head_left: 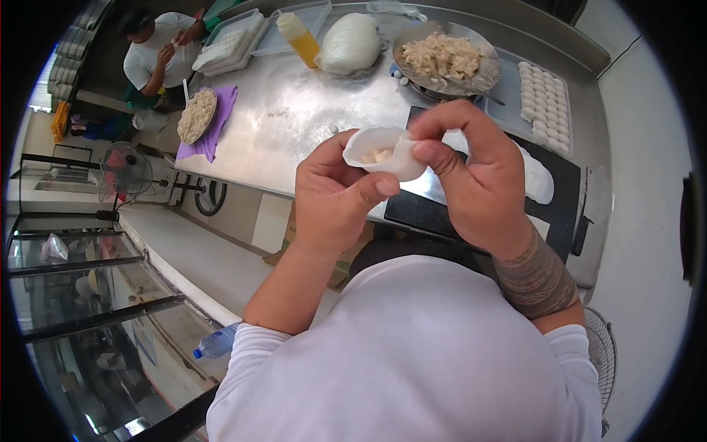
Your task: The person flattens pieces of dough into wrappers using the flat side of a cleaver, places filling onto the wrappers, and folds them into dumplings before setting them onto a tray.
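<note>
A thin white dumpling wrapper [406, 163], shaped like a cup, is held above the table's front edge. Pale chunky filling [378, 156] lies inside it. My left hand [331, 191] cradles the wrapper from the left, thumb at its lower front. With thumb and forefinger, my right hand [475, 166] pinches the wrapper's right rim. Behind and below the right hand, a black board [563, 188] carries flat white dough [537, 177], partly hidden. Farther back stands a metal bowl heaped with the same sort of filling [445, 55].
Rows of white dumplings [545, 107] fill a tray at right. A yellow squeeze bottle [298, 40] and a wrapped white mass [350, 44] stand at the back of the steel table [258, 132]. Another filling bowl [197, 116] sits on purple cloth, near a co-worker [162, 55].
</note>
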`<state>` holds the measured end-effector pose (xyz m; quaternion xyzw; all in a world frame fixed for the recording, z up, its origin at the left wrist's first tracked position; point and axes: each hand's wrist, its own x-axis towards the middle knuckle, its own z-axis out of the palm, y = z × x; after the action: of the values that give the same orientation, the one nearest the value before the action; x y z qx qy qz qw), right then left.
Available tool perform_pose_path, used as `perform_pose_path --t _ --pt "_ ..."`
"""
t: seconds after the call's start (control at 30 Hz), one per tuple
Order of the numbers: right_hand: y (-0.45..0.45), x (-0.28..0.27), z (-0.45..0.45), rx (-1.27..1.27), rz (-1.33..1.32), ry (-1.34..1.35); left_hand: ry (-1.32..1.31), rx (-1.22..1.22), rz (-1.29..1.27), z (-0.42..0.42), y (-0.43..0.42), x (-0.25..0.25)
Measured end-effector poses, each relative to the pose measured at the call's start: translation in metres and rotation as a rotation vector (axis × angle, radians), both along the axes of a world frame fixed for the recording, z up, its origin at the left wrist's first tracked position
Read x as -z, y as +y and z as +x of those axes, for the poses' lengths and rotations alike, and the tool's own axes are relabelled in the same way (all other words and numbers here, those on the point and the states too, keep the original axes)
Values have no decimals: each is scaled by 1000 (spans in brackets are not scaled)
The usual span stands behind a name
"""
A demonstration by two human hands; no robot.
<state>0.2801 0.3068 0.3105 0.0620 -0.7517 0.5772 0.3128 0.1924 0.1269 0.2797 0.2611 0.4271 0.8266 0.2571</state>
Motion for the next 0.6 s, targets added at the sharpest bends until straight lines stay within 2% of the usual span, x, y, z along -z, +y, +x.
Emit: perform_pose_path --t 0.1,0.23,0.37,0.4,0.5,0.6 --pt "-2 -3 2 -28 -95 -44 68 -22 0 -1 4 -1" --pt "2 1 2 -17 -28 -62 30 -163 73 10 20 -13" --pt "1 -2 1 44 95 -23 10 -63 -68 -4 2 2" --pt "-1 -4 0 45 29 -23 18 -37 -113 -8 -2 0" --pt "-8 -9 -4 40 -83 -54 118 -13 -75 -16 1 -5" --pt "-6 -7 -8 30 -33 -146 182 -63 -13 -25 11 -6"
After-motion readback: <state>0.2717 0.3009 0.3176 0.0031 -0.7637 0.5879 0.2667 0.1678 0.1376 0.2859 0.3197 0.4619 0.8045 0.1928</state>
